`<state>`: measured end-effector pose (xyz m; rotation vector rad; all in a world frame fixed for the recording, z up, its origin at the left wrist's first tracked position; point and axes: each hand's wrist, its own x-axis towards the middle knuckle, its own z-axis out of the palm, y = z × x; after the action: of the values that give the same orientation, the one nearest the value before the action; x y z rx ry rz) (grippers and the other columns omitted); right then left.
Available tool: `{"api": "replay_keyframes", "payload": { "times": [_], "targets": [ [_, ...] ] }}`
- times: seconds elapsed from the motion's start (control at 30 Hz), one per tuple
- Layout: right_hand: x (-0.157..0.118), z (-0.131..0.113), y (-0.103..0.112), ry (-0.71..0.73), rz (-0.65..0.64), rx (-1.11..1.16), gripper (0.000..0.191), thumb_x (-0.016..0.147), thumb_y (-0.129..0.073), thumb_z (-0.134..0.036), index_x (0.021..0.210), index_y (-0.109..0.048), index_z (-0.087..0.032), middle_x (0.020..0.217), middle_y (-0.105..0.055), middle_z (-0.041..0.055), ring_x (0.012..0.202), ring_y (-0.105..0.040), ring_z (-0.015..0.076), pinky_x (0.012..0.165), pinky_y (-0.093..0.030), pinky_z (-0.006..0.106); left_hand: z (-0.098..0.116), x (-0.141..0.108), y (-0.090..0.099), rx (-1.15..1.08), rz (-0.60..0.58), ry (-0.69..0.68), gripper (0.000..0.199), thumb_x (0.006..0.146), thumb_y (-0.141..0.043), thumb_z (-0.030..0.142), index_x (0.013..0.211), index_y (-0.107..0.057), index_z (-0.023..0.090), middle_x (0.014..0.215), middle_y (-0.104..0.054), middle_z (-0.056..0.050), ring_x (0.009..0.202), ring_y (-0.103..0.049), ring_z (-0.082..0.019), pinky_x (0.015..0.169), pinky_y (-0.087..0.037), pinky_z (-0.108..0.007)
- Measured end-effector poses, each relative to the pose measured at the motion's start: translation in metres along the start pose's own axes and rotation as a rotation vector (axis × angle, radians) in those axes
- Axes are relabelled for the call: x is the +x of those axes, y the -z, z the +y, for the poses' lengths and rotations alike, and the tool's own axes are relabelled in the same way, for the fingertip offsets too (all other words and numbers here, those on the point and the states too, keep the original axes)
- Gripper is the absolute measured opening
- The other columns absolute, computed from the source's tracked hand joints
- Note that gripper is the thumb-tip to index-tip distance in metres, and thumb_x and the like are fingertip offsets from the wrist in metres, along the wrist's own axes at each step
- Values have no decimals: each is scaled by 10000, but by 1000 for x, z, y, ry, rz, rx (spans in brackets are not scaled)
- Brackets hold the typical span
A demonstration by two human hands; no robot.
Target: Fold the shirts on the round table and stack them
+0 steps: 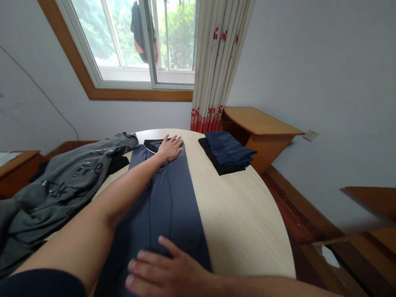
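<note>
A dark blue-grey collared shirt (176, 194) lies lengthwise on the round table, narrow as if its sides are folded in. Its black-edged collar, with a white line inside, is at the far end. My left hand (170, 148) rests flat beside that collar, fingers spread, at the shirt's upper right corner. Close to me, my right hand (167, 270) is over the lower part of the shirt, palm down with fingers apart. Neither hand grips the fabric. My left forearm covers part of the shirt's left side, and its near end runs out of view.
On the pale wooden table (247, 222), a stack of folded dark clothes (229, 150) lies to the right. A grey printed garment (71, 173) spreads over the left side. Beyond are a brown desk (262, 121), a curtain (213, 57) and a window.
</note>
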<state>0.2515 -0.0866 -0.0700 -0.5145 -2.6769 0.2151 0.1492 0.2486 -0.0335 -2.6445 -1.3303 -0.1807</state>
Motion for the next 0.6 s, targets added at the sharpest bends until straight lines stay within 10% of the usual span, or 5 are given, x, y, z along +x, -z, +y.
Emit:
{"api": "replay_keyframes", "payload": {
  "times": [0.13, 0.33, 0.6],
  "targets": [
    [1, 41, 43, -381, 71, 69, 552, 1047, -387, -448, 1530, -419, -180, 1575, -443, 110, 1503, -334, 234, 1251, -205, 532, -10, -50, 19, 12, 76, 169, 554, 1043, -277, 433, 1505, -466, 192, 1627, -366, -116, 1494, -326, -292, 1228, -144, -542],
    [0, 76, 42, -745, -10, -3, 538, 1030, -422, -424, 1520, -469, -206, 1620, -364, 106, 1522, -286, 287, 1240, -185, 573, -65, -102, 4, -37, -197, 422, 698, 1022, -256, 537, 1568, -364, 117, 1671, -232, -157, 1524, -254, -348, 1193, -269, -534],
    [-7, 104, 47, -854, -130, -75, 611, 1014, -446, -415, 1567, -379, -162, 1655, -253, 109, 1551, -191, 297, 1238, -116, 610, -87, -62, -33, -137, -165, 392, 807, 963, -280, 696, 1593, -350, 195, 1687, -202, -89, 1532, -149, -434, 1205, -136, -636]
  ]
}}
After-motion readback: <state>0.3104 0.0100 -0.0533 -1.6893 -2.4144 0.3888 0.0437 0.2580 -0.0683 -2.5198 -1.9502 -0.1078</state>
